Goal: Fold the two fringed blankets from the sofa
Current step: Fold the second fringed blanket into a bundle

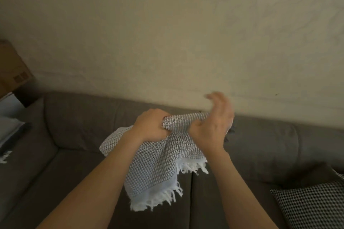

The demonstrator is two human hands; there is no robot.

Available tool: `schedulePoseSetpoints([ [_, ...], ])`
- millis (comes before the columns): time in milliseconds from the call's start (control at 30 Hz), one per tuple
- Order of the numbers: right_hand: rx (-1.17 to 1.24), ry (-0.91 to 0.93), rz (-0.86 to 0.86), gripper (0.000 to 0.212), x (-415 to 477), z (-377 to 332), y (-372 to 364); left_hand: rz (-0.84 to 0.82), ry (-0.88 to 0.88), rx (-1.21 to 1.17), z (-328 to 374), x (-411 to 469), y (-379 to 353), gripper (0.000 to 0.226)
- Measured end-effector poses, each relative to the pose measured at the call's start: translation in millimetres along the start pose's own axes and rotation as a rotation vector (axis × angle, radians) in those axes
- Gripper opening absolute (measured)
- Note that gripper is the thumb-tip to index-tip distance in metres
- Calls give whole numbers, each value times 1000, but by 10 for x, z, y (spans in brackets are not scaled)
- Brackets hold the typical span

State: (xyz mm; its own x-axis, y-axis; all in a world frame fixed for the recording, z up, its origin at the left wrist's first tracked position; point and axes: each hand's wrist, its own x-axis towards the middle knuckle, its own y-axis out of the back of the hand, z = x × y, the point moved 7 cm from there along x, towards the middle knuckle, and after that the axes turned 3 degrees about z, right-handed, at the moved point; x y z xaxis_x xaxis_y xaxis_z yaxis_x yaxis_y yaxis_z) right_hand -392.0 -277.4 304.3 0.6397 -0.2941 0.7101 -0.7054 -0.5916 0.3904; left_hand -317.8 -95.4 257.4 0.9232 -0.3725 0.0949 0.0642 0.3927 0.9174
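A grey-and-white waffle-weave blanket (158, 161) with white fringe hangs bunched in the air above the grey sofa (74, 126). My left hand (151, 124) grips its upper edge in a fist. My right hand (214, 122), blurred by motion, holds the same edge just to the right, thumb under the cloth and fingers partly raised. The fringe dangles below my forearms. A second fringed cloth (7, 135) lies on the sofa at the far left edge, mostly cut off by the frame.
A black-and-white patterned cushion (312, 204) rests on the sofa seat at the lower right. A cardboard box (13, 69) stands beyond the sofa's left end. A pale wall (167, 33) rises behind the sofa back.
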Motion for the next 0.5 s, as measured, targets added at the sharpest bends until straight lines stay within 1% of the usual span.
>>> schedulePoseSetpoints([
  [33, -45, 181, -208, 78, -63, -143, -191, -17, -20, 45, 54, -2, 9, 11],
  [67, -113, 287, -422, 83, -158, -197, -378, -23, -47, 83, 112, -4, 26, 19],
  [100, -185, 327, -585, 90, -259, -146, -542, -32, -72, 121, 152, -7, 39, 32],
  [133, -249, 324, -687, 93, -333, -32, -669, -47, -80, 142, 174, -9, 53, 36],
  [167, -291, 300, -736, 88, -366, 63, -738, -61, -75, 142, 168, -16, 70, 28],
  [200, -326, 278, -749, 77, -347, 127, -769, -67, -74, 139, 157, -21, 82, 17],
  [233, -356, 271, -763, 67, -311, 162, -793, -56, -76, 138, 121, -25, 79, 16],
  [267, -383, 271, -789, 62, -262, 185, -826, -38, -74, 142, 83, -48, 76, 22],
  [333, -421, 309, -850, 57, -188, 143, -884, -7, -37, 133, -82, -121, 15, 36],
  [367, -434, 330, -868, 53, -158, 111, -905, -4, -9, 124, -186, -166, -36, 39],
  [400, -435, 342, -880, 49, -131, 90, -921, -5, 17, 125, -296, -217, -88, 39],
  [500, -404, 328, -932, 38, -56, 92, -895, -5, 71, 99, -578, -354, -220, 25],
])
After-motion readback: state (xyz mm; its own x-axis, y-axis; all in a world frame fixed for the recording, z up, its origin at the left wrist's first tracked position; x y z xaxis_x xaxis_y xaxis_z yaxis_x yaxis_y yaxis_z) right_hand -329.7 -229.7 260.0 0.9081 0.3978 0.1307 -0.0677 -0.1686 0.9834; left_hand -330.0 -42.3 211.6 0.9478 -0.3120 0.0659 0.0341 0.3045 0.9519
